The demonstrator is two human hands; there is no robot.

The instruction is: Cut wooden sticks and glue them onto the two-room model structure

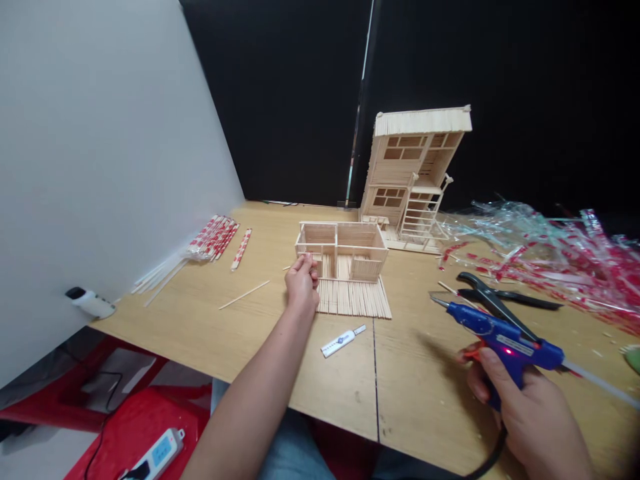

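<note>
My right hand (525,407) is wrapped round the grip of a blue hot glue gun (500,333) with a lit red light. Its nozzle points left above the table, and a clear glue stick (600,383) sticks out of its back. My left hand (303,283) is closed at the front left corner of a small stick-built house frame (361,249); the fingers partly hide that corner. The roofless frame has inner walls and stands on a base of pale sticks (353,298). A white utility knife (343,341) lies in front of it.
A taller stick house model (405,180) stands behind. Black pliers (487,297) and crumpled plastic wrappers (540,253) lie at the right. Wrapped chopsticks (215,237) and one loose stick (244,295) lie left. A white device (90,302) sits at the left edge; a power strip (157,457) rests on a red stool.
</note>
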